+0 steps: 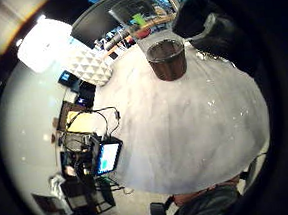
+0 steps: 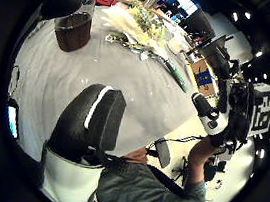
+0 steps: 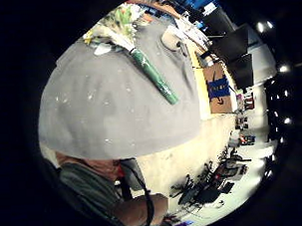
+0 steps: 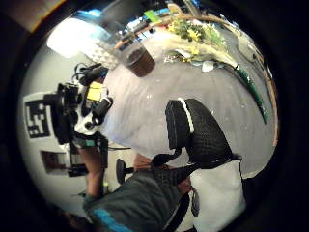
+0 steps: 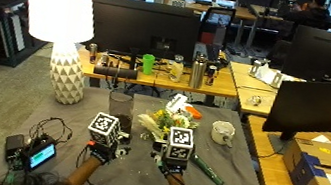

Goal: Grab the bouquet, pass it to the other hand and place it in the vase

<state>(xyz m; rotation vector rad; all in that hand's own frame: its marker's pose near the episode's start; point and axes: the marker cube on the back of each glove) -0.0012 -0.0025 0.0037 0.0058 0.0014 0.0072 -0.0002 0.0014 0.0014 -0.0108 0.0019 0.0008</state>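
Note:
The bouquet [image 5: 164, 120] of yellow and white flowers lies on the grey table [image 5: 138, 179], its green-wrapped stem [image 5: 206, 170] pointing toward the front right. A clear glass vase [image 5: 120, 108] stands upright just left of the flowers. My left hand [image 5: 104, 149] hovers over the table in front of the vase and holds nothing. My right hand [image 5: 171, 167] hovers in front of the bouquet, left of the stem, also holding nothing. The left thumb side palm view takes in the vase [image 2: 73, 29], bouquet [image 2: 140, 28] and right hand [image 2: 218, 118]. The right little finger side palm view shows the stem [image 3: 154, 75].
A white mug [image 5: 221, 132] stands right of the bouquet. A small lit screen with cables [image 5: 41, 153] sits at the table's front left corner. A white lamp [image 5: 61, 29] stands on the floor at the back left, with desks and monitors behind.

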